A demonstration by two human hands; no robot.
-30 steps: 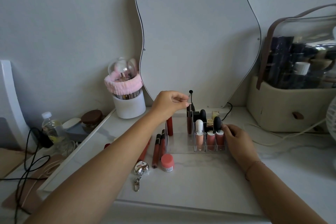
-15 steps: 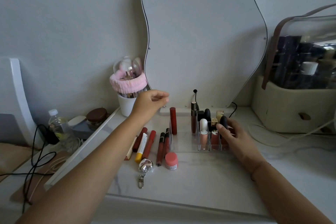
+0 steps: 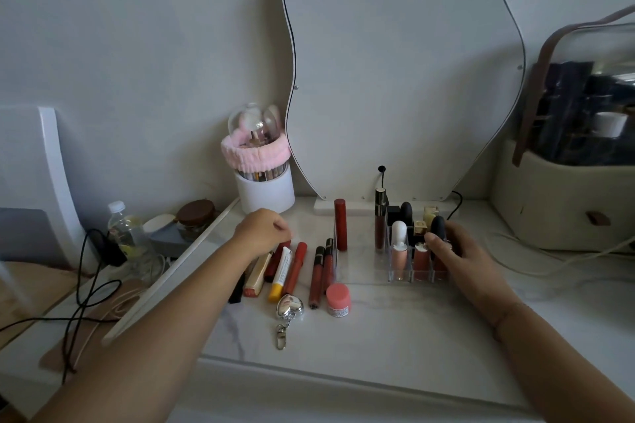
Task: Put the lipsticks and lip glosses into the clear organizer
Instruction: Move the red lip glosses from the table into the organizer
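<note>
Over loose lipsticks [image 3: 295, 264], left hand [image 3: 263, 230] now lowered, grasp unclear, right hand [image 3: 457, 251] still gripping clear organizer [image 3: 357, 268]

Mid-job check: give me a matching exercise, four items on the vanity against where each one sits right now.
1 tall red lipstick
2 pink jar
3 white-capped gloss
4 heart keychain

a front row of the clear organizer
b lying flat, nearest the table's front edge
c standing upright before the mirror base
d on the table by the organizer's left front corner

Pairs: 1-c, 2-d, 3-a, 4-b
</note>
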